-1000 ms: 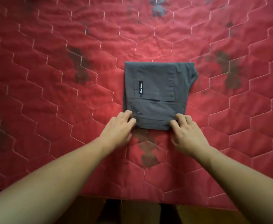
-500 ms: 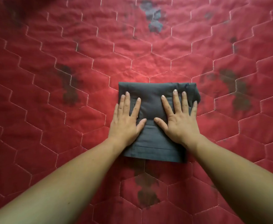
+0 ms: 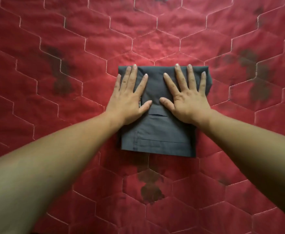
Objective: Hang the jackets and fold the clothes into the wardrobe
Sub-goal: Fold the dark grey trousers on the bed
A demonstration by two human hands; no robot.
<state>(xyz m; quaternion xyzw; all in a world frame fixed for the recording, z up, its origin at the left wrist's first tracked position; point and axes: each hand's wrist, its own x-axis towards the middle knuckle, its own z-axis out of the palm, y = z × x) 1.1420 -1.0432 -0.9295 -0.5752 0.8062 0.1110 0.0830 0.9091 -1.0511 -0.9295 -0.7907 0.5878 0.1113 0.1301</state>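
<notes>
A dark grey garment (image 3: 158,137), folded into a compact square, lies flat on the red quilt (image 3: 70,65) in the middle of the view. My left hand (image 3: 130,98) lies palm down on its left half with the fingers spread and straight, reaching the far edge. My right hand (image 3: 187,98) presses flat on the right half in the same way. A small black label shows beside my left thumb. The near part of the garment with its stitched hem is uncovered.
The red quilt with white hexagon stitching and several dark flower prints fills the whole view. No wardrobe, hanger or other clothing is in sight.
My hands went from the garment's near edge onto its top, then slid farther up to its far edge. The camera has moved closer over the quilt.
</notes>
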